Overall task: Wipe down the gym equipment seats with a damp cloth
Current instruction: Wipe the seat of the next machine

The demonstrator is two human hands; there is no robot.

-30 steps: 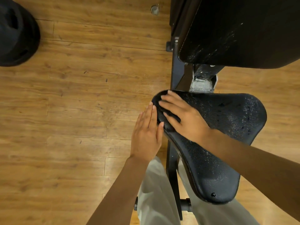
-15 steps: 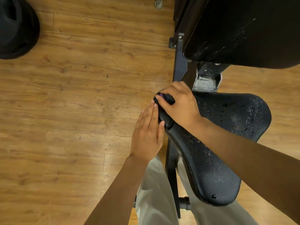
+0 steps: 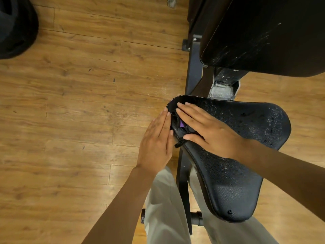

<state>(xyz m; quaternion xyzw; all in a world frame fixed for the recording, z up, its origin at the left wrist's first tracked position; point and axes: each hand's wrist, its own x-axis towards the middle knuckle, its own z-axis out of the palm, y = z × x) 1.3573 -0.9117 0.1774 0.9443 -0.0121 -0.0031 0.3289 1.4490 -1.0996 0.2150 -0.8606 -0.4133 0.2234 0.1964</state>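
Half a second ago the right hand (image 3: 209,132) was bunched up, knuckles raised, at the seat's left tip; now it lies flat with the fingers stretched out toward the left, much as it did a second back. The left hand (image 3: 156,145) has hardly shifted — it is still pressed edge-on against the left rim of the seat (image 3: 233,166), fingers straight and close together, holding nothing. Under the right palm and fingers a dark cloth (image 3: 181,128) is pinned to the seat, mostly hidden; only a crumpled bit with a purple patch shows between thumb and forefinger, and a dark frayed end sticks out over the rim just below the thumb. The hand does not close around the cloth — it pushes down on it open and flat. The seat sits right of centre in the picture, black and pebbled, flecked with pale specks across its upper and right parts. Above it, in the upper right, is a larger black pad (image 3: 263,36) on a dark metal frame (image 3: 193,71). The wooden floor (image 3: 79,103) fills the left half, with a round black object (image 3: 15,27) in the upper left corner. Pale trousers (image 3: 163,208) show at the bottom centre.
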